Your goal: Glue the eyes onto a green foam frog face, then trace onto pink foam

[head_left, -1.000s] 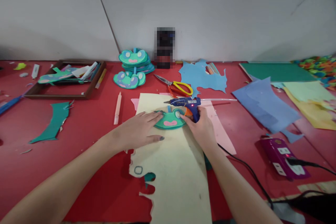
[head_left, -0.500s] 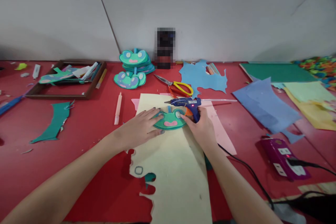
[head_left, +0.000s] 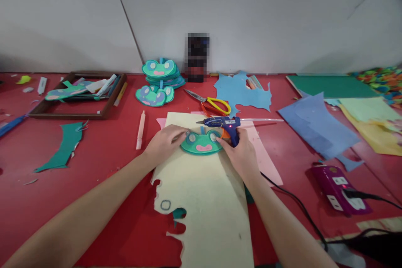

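My left hand [head_left: 163, 140] and right hand [head_left: 242, 153] are apart, flanking the green frog face [head_left: 196, 149], probably to steady it flat on the cream sheet [head_left: 210, 201]. My left fingertips bunch at its ten-o'clock eye, my right thumb touches its two-o'clock eye; I cannot tell whether either pinches. At one o'clock, the hard plastic glue gun [head_left: 216, 122] sits against my right fingers, presumably for easy reach. Matching soft-looking, rounded frog faces [head_left: 160, 68] pile at eleven; the sheet's eight-o'clock edge is raggedly scalloped.
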Demonstrator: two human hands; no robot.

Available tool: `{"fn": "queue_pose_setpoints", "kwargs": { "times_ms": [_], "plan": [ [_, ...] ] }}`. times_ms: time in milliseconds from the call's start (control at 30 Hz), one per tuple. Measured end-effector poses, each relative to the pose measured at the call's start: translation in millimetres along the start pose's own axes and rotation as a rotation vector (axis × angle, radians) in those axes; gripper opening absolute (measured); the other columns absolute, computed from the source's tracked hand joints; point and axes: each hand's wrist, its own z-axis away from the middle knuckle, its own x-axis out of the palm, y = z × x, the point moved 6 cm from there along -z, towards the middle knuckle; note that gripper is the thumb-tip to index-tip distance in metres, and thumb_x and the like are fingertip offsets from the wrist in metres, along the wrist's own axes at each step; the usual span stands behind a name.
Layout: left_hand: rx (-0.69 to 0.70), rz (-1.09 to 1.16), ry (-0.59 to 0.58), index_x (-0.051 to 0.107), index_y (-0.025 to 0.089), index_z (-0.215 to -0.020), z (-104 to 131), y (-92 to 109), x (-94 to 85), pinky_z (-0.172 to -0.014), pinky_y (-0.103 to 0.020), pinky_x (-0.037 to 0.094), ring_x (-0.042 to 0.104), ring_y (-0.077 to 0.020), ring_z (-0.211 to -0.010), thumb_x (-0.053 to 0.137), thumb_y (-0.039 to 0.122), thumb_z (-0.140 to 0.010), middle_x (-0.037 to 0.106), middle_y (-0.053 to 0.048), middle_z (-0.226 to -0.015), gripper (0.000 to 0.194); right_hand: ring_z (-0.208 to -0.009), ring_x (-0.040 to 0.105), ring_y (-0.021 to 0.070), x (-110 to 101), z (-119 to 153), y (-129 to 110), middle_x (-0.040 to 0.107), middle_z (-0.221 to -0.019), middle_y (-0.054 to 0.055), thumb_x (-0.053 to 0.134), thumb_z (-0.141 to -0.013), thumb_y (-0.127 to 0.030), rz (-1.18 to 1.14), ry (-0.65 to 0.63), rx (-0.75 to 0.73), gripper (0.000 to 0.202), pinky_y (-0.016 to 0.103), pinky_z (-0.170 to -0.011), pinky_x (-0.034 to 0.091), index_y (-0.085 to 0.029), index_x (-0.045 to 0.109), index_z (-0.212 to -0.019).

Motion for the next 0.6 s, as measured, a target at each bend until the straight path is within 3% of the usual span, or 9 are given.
{"fn": "queue_pose_setpoints", "kwargs": {
  "times_ms": [100,233,333,500,600],
  "plan": [
    [-0.026,0.023,0.089,0.051,0.021,-0.098,-2.4,-7.1,-3.2,-0.098,-0.028,0.038,0.044,-0.0091,-0.107,0.048,0.048,-0.078,0.049,0.003,-0.109,0.034,-0.081,0.052,0.0152,-0.1,0.2,-0.7,0.053,-0.091,0.007,0.046,-0.062,-0.069,-0.026,0.013,-0.007,0.072,0.019,-0.063,0.034,-0.015,0.041,-0.110],
    [0.023,0.076,0.064,0.049,0.019,-0.093,-2.8,-3.5,0.3,-0.103,-0.028,0.034,0.036,-0.0100,-0.116,0.057,0.044,-0.074,0.040,0.003,-0.121,0.033,-0.083,0.052,0.0146,-0.7,0.6,0.7,0.053,-0.094,0.005,0.046,-0.062,-0.069,-0.023,0.017,0.014,0.070,0.019,-0.064,0.034,-0.018,0.039,-0.110],
    [0.039,0.193,0.080,0.047,0.018,-0.090,-1.5,-0.1,0.1,-0.101,-0.024,0.035,0.038,-0.0081,-0.114,0.060,0.037,-0.073,0.042,0.003,-0.119,0.029,-0.081,0.051,0.0130,-1.8,0.9,1.4,0.053,-0.092,0.004,0.047,-0.063,-0.068,-0.021,0.021,0.021,0.068,0.018,-0.063,0.034,-0.019,0.039,-0.110],
    [-0.092,0.479,-0.018,0.046,0.019,-0.096,0.8,-4.9,8.6,-0.076,-0.014,0.044,0.053,-0.0046,-0.088,0.059,0.034,-0.074,0.053,0.002,-0.098,0.030,-0.080,0.050,0.0109,-2.8,0.5,2.5,0.053,-0.092,0.002,0.048,-0.063,-0.067,-0.060,0.031,0.025,0.065,0.018,-0.063,0.035,-0.020,0.040,-0.107],
    [-0.134,0.588,-0.062,0.045,0.021,-0.104,-0.3,-6.3,10.9,-0.071,-0.011,0.043,0.054,-0.0050,-0.084,0.060,0.035,-0.073,0.055,0.001,-0.092,0.038,-0.080,0.051,0.0103,-2.9,0.2,3.0,0.053,-0.093,0.003,0.048,-0.063,-0.067,-0.075,0.039,0.024,0.065,0.017,-0.064,0.035,-0.019,0.040,-0.108]
  ]
}}
